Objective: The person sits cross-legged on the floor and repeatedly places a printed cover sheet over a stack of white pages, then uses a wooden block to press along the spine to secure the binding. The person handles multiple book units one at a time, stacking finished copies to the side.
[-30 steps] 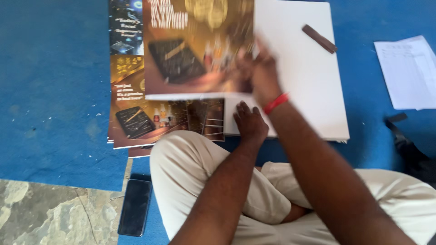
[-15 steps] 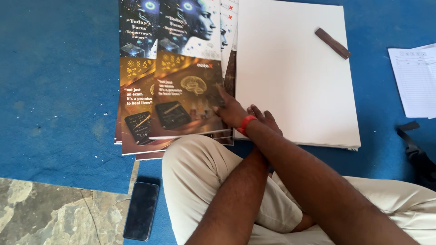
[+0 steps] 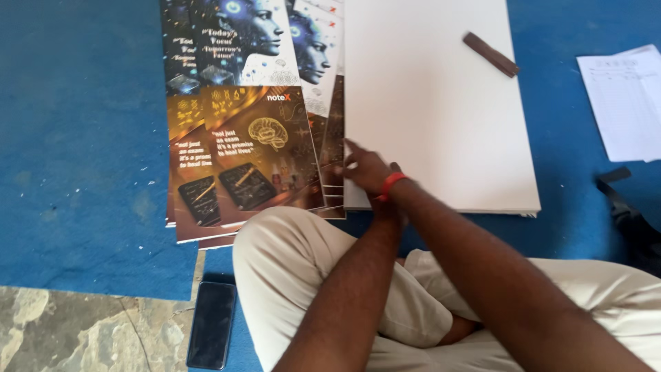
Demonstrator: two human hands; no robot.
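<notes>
At upper left of the frame, a fanned stack of glossy printed sheets in blue and gold [image 3: 241,131] lies on the blue floor mat [image 3: 76,138], beside a pile of blank white sheets [image 3: 427,110]. The right hand [image 3: 365,169] rests open-fingered on the printed stack's edge, gripping nothing; the left hand's grip is hidden behind it, so I cannot tell. The sorting looks partway done.

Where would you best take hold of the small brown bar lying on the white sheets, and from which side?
Grip the brown bar across its narrow width at mid-length, coming straight down from above. It lies flat and slanted on the white sheet stack, clear on both long sides, so fingers should turn to match its slant. The hands sit far from it.
</notes>
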